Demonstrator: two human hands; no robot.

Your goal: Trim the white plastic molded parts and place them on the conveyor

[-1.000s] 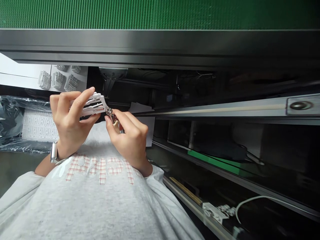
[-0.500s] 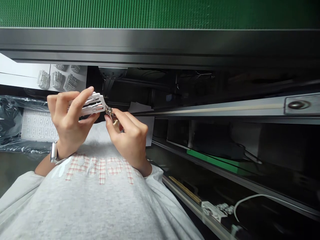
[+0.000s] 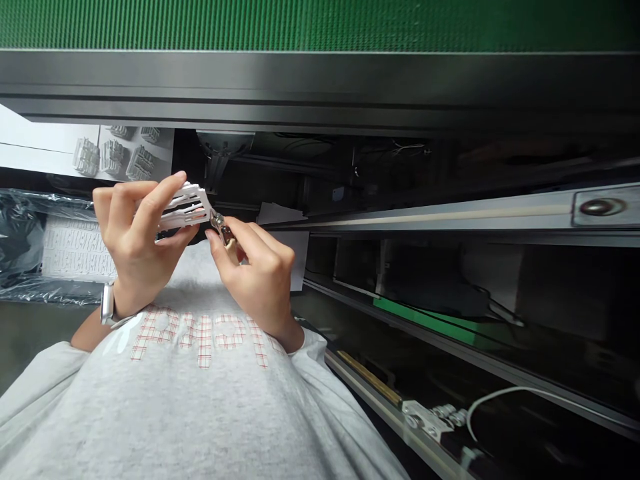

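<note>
My left hand (image 3: pixel 133 237) is closed round a white plastic frame of small moulded parts (image 3: pixel 187 205), held up in front of my chest. A watch sits on that wrist. My right hand (image 3: pixel 255 273) is closed on a small pair of metal cutters (image 3: pixel 223 233), whose jaws touch the right end of the white frame. The cutters' handles are hidden in my palm.
A green ribbed belt (image 3: pixel 320 23) with a dark metal rail (image 3: pixel 320 87) runs across the top. A clear bag of white plastic frames (image 3: pixel 75 250) lies at the left, with loose white parts (image 3: pixel 113 157) above it. A metal frame, a white cable (image 3: pixel 525 393) and a green board (image 3: pixel 430 323) fill the right.
Both hands with the frame and cutters have shifted very slightly to the left; the grip is the same.
</note>
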